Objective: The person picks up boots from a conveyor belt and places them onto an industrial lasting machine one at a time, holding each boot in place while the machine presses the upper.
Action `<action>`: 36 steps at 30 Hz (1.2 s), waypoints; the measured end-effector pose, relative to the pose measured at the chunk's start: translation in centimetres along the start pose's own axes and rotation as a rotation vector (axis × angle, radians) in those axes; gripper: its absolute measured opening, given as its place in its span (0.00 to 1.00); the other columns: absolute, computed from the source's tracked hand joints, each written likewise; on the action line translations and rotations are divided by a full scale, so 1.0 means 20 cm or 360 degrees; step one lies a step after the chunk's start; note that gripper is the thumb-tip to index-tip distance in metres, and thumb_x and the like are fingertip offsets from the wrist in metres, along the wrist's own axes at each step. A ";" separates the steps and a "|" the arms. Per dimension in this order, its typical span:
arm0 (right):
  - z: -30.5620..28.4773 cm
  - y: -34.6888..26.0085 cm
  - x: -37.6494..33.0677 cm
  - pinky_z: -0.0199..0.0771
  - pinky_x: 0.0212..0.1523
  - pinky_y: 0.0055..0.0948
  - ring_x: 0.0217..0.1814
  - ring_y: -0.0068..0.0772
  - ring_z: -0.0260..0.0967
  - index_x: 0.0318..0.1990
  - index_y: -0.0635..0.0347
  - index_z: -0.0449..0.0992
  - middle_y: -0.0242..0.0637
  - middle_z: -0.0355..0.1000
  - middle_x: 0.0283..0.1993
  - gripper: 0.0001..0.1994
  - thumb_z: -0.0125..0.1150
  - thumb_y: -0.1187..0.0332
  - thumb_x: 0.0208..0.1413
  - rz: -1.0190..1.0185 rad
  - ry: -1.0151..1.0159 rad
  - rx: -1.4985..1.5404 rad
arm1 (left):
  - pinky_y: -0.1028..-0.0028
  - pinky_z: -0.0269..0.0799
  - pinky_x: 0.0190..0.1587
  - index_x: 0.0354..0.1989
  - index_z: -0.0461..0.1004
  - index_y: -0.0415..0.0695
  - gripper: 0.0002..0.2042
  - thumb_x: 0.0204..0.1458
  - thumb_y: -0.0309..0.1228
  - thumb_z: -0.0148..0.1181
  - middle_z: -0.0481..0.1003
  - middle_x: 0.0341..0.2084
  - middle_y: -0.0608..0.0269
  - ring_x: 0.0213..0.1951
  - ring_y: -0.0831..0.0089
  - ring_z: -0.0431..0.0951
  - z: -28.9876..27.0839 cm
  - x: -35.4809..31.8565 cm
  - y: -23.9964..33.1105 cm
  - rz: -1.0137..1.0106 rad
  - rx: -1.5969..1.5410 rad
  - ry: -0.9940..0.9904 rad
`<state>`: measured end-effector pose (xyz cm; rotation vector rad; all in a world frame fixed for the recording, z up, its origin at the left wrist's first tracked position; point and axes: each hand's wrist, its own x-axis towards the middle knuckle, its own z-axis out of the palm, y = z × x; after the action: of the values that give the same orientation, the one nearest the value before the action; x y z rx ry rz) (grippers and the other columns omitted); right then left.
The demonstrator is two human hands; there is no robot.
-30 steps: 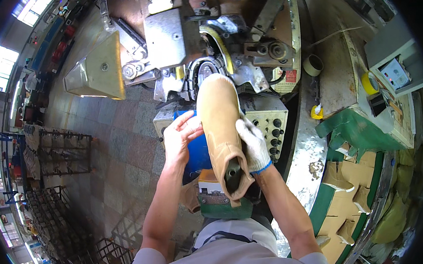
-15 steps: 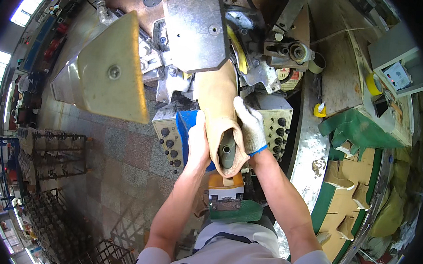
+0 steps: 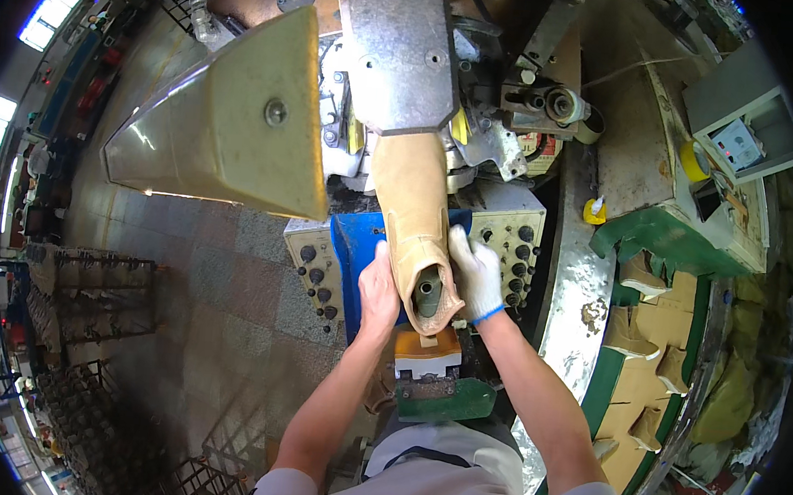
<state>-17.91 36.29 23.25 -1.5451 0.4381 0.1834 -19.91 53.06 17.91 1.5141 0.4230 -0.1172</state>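
Note:
A tan ankle boot lies lengthwise before me, its toe end hidden under the machine's metal plate. A green last with a round hole shows inside its opening, which faces me. My bare left hand is closed against the boot's left side, near the opening. Against the right side lies my right hand, in a white knit glove with a blue cuff, its thumb along the leather. The undersides of both grips are hidden. Yellow strips flank the boot beside the plate.
A large yellowish guard juts out at left. Control boxes with black knobs flank a blue panel. Below the boot sits an orange-topped support. Several tan boots stand on a rack at right, below a green-covered bench.
The metal plate and the guard have shifted to the right in view, and the boot now lies straighter. Both my hands have slid back along the boot, toward its opening.

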 end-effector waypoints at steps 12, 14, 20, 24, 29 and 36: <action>-1.01 0.49 -0.54 0.78 0.43 0.44 0.50 0.55 0.76 0.58 0.68 0.72 0.52 0.75 0.53 0.22 0.49 0.57 0.70 0.0264 0.0333 0.1071 | 0.56 0.74 0.57 0.56 0.78 0.44 0.31 0.53 0.56 0.62 0.79 0.53 0.41 0.56 0.46 0.78 -0.61 -0.13 -1.12 -0.0391 0.0876 -0.1256; -1.02 0.48 -0.55 0.79 0.43 0.45 0.48 0.56 0.77 0.57 0.69 0.72 0.53 0.75 0.52 0.21 0.50 0.59 0.69 0.0237 0.0271 0.1328 | 0.57 0.74 0.56 0.56 0.79 0.47 0.29 0.52 0.55 0.62 0.80 0.52 0.43 0.56 0.48 0.79 -0.64 -0.16 -1.09 -0.0391 0.0910 -0.1201; -1.05 0.33 -0.73 0.83 0.48 0.43 0.53 0.52 0.78 0.64 0.74 0.67 0.54 0.76 0.55 0.24 0.56 0.66 0.66 0.0155 0.0042 0.1407 | 0.61 0.76 0.43 0.42 0.82 0.34 0.25 0.45 0.46 0.72 0.83 0.32 0.46 0.36 0.59 0.83 -0.61 -0.47 -0.14 -0.0711 0.1704 -0.0716; -0.94 0.07 -0.85 0.85 0.47 0.31 0.50 0.42 0.81 0.64 0.75 0.69 0.51 0.77 0.55 0.23 0.59 0.71 0.65 -0.0118 -0.0412 0.1110 | 0.67 0.77 0.44 0.50 0.79 0.31 0.24 0.51 0.39 0.69 0.82 0.41 0.53 0.40 0.64 0.82 -0.77 -0.94 0.52 -0.0254 0.0473 -0.0098; -0.72 0.05 -0.90 0.82 0.51 0.40 0.56 0.39 0.79 0.72 0.61 0.63 0.45 0.75 0.62 0.38 0.65 0.45 0.63 -0.0128 -0.0951 0.1500 | 0.66 0.78 0.46 0.52 0.78 0.30 0.25 0.53 0.40 0.67 0.82 0.44 0.50 0.42 0.62 0.82 -0.01 -1.08 0.69 0.0079 0.0397 -0.0602; -2.08 0.49 -1.39 0.83 0.47 0.38 0.45 0.36 0.81 0.54 0.64 0.80 0.43 0.81 0.48 0.25 0.73 0.55 0.55 0.0065 0.0583 0.1411 | 0.65 0.78 0.51 0.57 0.77 0.30 0.25 0.54 0.36 0.65 0.81 0.50 0.47 0.47 0.61 0.82 0.47 -1.07 0.72 0.0942 0.0725 -0.0088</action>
<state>-53.52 -0.02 26.32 -0.6880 0.7192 -0.2485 -33.02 40.77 38.69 2.0199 -0.1212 0.2247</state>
